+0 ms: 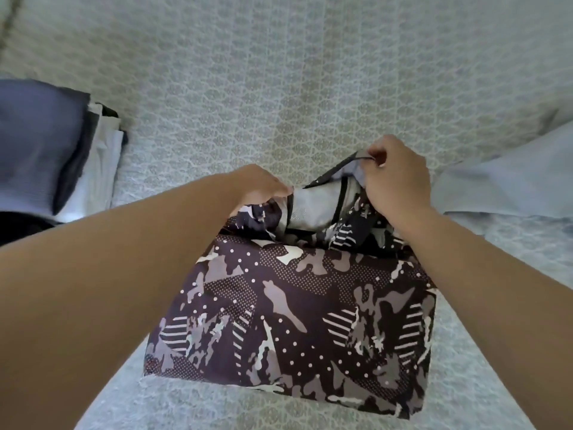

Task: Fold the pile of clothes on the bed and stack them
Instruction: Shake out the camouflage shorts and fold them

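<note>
Centre and lower centre of frame: patterned garment (288,321), dark with camouflage, dots and stripes, lying on the bed cover (279,72), near part folded flat, far edge bunched with grey lining turned up. Right hand (400,178), just right of centre, pinching a dark-trimmed edge of that lining between thumb and curled fingers, lifted clear of the rest. Left hand (260,187), at centre, resting on the bunched far edge, fingers curled down into the fabric; looks like a grip, but fingertips out of sight, so cannot tell for sure. Stack of folded clothes (62,144) at left edge, blue on top, pale and dark layers below, well apart from the garment. Pale blue cloth (511,181) at right edge, just beyond the right wrist. Risks, as judgement: slick-looking fabric, so pulling the pinched edge over could drag the flat lower fold out of square; bunched middle likely to trap a crease if not smoothed first; uneven pull between the hands would skew the fold line. Hard to make out: type of garment, what the black trim belongs to, left fingertips behind the fabric. Cut off: stack at the left border, pale blue cloth at the right border; whether that cloth is unfolded clothing or bedding, unclear.
</note>
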